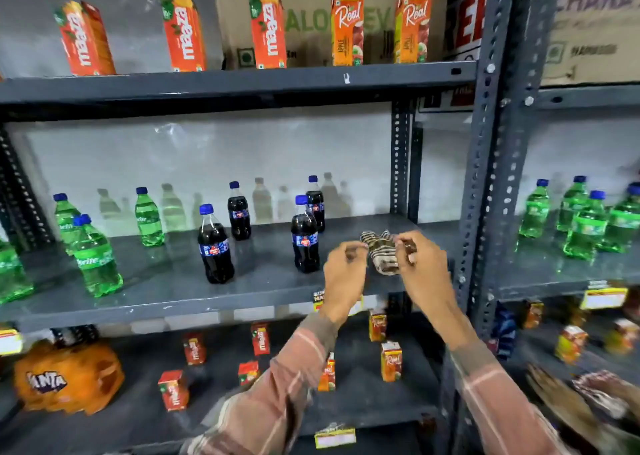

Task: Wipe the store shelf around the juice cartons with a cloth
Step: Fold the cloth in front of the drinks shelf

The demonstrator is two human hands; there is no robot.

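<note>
A brown and cream striped cloth (pixel 381 252) hangs bunched between my hands, in front of the right end of the middle shelf (pixel 173 302). My left hand (pixel 344 271) pinches its left edge and my right hand (pixel 420 264) pinches its right edge. Tall juice cartons stand in a row on the top shelf (pixel 242 82): three orange Maaza cartons (pixel 185 35) and two yellow Real apple cartons (pixel 348 28). Small juice cartons (pixel 391 361) are scattered on the lower shelf, below my forearms.
Cola bottles (pixel 304 236) stand just left of my hands on the middle shelf, green Sprite bottles (pixel 97 257) farther left. A slotted steel upright (pixel 485 177) rises right of my right hand. More green bottles (pixel 585 226) fill the neighbouring rack. An orange Fanta pack (pixel 65 378) lies low left.
</note>
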